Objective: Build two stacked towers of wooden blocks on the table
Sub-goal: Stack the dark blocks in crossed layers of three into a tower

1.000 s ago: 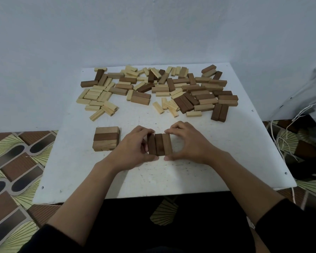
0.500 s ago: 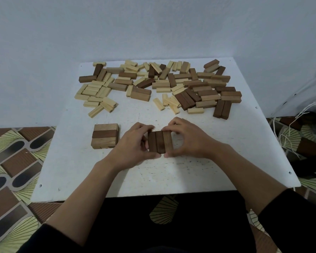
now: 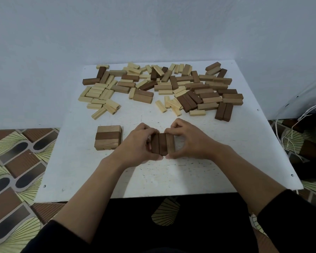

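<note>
Between hands: three dark blocks; beside, one stack.

Desk: white, square, scuffed top.
Far side: loose blocks, pale and dark, scattered.
My near left: low stack.
Before me: three dark blocks, side by side.

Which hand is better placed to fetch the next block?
Probably the right hand: the loose brown blocks lie just beyond it, on its side. Both hands grip the three-block row; the left hand could steady it.
</note>
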### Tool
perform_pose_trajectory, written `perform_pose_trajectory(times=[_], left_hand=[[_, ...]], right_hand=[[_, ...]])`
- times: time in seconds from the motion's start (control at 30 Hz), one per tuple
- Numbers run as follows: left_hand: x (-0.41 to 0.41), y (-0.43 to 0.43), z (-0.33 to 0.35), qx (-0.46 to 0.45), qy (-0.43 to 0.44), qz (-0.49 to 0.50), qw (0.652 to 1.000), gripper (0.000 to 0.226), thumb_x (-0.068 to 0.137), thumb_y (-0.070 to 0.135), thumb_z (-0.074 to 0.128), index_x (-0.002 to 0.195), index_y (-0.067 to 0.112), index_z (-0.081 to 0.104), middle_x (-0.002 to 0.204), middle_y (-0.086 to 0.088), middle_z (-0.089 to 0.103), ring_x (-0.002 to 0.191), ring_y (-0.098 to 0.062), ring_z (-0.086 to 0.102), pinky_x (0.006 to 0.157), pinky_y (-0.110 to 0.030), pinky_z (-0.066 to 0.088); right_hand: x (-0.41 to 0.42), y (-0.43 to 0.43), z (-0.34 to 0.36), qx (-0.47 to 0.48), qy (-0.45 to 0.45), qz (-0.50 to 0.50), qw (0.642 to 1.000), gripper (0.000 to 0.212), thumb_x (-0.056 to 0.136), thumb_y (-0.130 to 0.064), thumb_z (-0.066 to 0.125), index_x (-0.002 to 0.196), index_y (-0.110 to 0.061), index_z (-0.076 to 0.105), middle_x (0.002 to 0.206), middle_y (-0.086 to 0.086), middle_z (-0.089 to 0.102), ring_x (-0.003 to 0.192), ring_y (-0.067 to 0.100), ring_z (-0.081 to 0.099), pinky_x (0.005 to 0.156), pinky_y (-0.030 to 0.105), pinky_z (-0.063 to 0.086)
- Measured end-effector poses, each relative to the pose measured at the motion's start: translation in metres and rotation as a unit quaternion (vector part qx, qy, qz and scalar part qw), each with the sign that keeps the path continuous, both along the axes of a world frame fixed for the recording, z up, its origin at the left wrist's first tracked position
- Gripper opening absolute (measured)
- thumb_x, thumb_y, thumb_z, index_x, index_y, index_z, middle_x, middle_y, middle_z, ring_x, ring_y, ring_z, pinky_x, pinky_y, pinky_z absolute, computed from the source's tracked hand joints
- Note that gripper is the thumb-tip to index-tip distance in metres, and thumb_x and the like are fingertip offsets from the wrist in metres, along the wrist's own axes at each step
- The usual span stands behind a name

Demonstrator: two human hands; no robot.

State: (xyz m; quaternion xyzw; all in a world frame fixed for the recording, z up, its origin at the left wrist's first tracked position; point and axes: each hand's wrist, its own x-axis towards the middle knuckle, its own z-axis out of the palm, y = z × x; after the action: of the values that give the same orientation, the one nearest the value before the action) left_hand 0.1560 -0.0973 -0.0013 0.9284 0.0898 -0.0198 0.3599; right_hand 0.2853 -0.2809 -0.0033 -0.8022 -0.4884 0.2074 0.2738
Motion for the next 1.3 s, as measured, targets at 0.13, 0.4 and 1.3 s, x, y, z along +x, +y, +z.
perform_pose_trajectory(times=[0.13,0.4,1.3], left_hand=[[0.001,0.001,0.001,0.002,0.003,-0.016,1.000,0.064,0.065,0.035,0.094,0.119,0.023,0.063,0.111,0.008,0.049,0.085,-0.007,0.057,0.079,-0.025,0.052],[0.005,0.002,0.004,0.010,0.010,-0.037,0.999,0.063,0.063,0.037,0.094,0.117,0.021,0.064,0.111,0.007,0.050,0.089,-0.008,0.056,0.083,-0.034,0.054],[-0.051,0.137,0.059,0.098,-0.015,-0.018,0.995,0.068,0.060,0.045,0.094,0.119,0.028,0.066,0.107,0.014,0.054,0.100,-0.004,0.048,0.081,-0.013,0.037]], right_hand=[[-0.001,0.001,0.000,-0.001,0.002,-0.002,1.000,0.059,0.066,-0.053,0.088,0.115,-0.027,0.067,0.109,-0.009,0.045,0.104,0.011,0.043,0.090,0.035,0.045],[-0.002,0.001,0.002,-0.003,0.002,-0.007,1.000,0.061,0.065,-0.053,0.088,0.115,-0.024,0.068,0.110,-0.011,0.048,0.105,0.010,0.043,0.092,0.037,0.046],[-0.048,0.133,0.045,0.011,-0.089,0.029,0.996,0.069,0.071,-0.062,0.080,0.127,-0.025,0.064,0.114,-0.010,0.045,0.104,0.012,0.037,0.093,0.045,0.038]])
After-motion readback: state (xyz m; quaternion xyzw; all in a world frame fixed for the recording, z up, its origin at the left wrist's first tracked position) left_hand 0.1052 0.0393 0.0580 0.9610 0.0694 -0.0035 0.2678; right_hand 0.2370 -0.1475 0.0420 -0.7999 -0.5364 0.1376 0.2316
